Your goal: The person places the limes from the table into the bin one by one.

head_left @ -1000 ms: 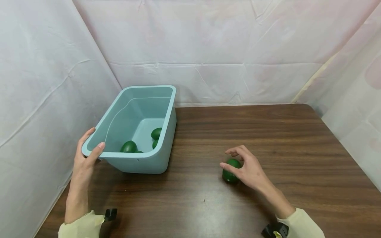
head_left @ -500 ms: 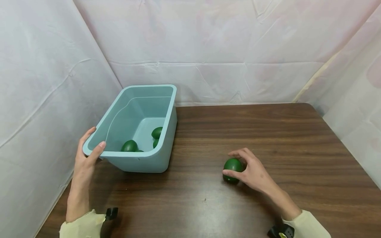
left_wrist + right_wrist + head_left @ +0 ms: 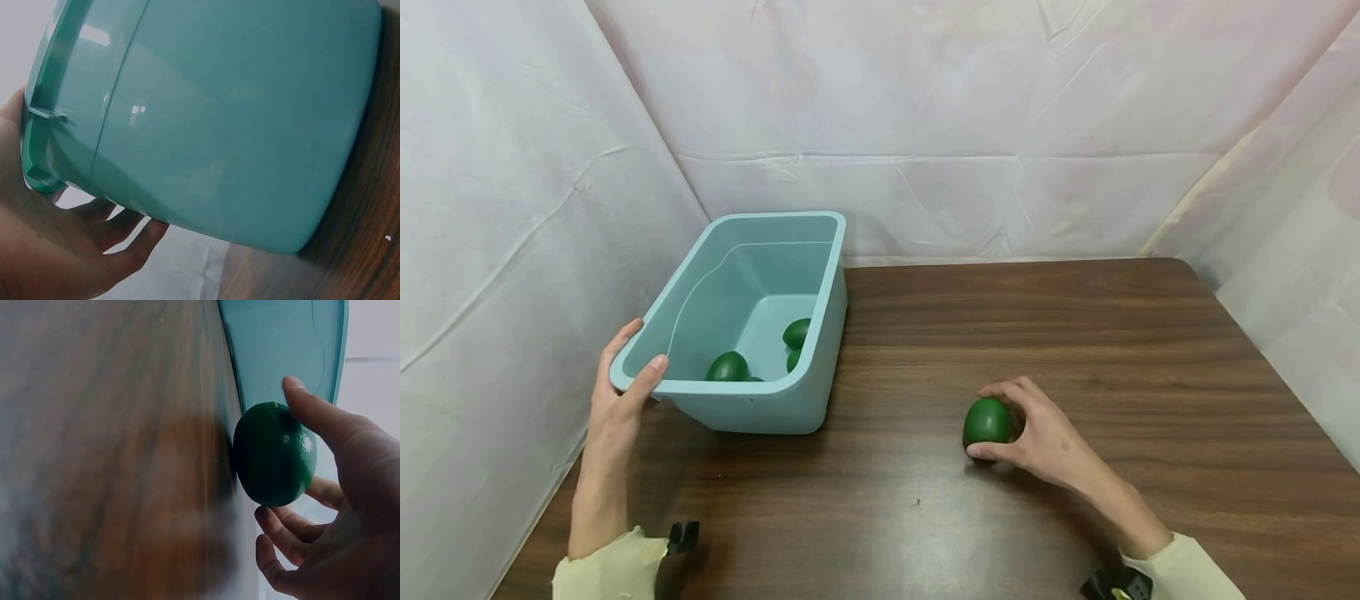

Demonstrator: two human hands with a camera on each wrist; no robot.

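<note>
A dark green lime (image 3: 987, 421) is gripped by the right hand (image 3: 1041, 435) on the brown wooden desk (image 3: 1075, 333), right of centre and well apart from the bin. The fingers are curled over the top and far side of the fruit, and the thumb is pressed against its near side. In the right wrist view the lime (image 3: 275, 454) is seen enclosed between thumb and fingers (image 3: 284, 531), with the bin wall behind it.

The near left corner of a light teal plastic bin (image 3: 775, 400) is held by the left hand (image 3: 617, 392): the thumb is laid over the rim and the fingers are wrapped round the outer wall. In the left wrist view the bin (image 3: 237, 112) fills most of the frame, and the palm (image 3: 44, 250) is seen under its rim.

The bin stands at the rear left of the desk. Three more limes (image 3: 727, 367) are seen on its floor, towards the near end. The desk is enclosed by creased white sheeting (image 3: 925, 125).
</note>
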